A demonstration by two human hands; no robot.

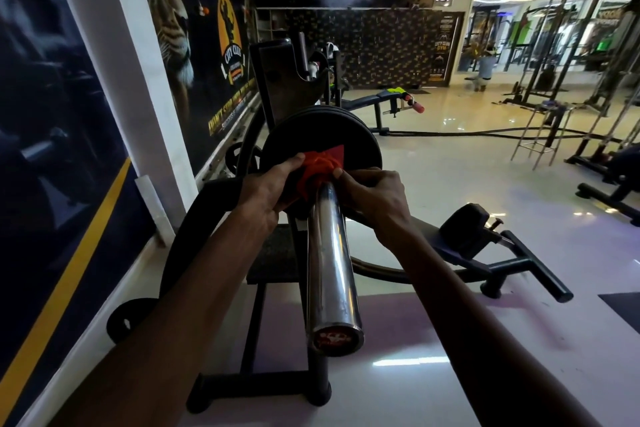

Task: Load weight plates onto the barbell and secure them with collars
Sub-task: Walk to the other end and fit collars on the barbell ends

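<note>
A chrome barbell sleeve [331, 263] points toward me, its red end cap near the bottom centre. Black weight plates [360, 149] sit stacked on the sleeve against the rack. A red-orange collar-like piece [320, 165] is wrapped around the sleeve right against the outer plate. My left hand [273, 184] grips its left side. My right hand [372, 194] pinches its right side with the fingertips. The piece's shape is partly hidden by my fingers.
A black bench rack frame [273, 291] stands under the bar, with a loose black plate [130, 317] leaning at the wall on the left. A black bench foot bar [519, 263] lies to the right. Other machines and a distant person stand across the glossy floor.
</note>
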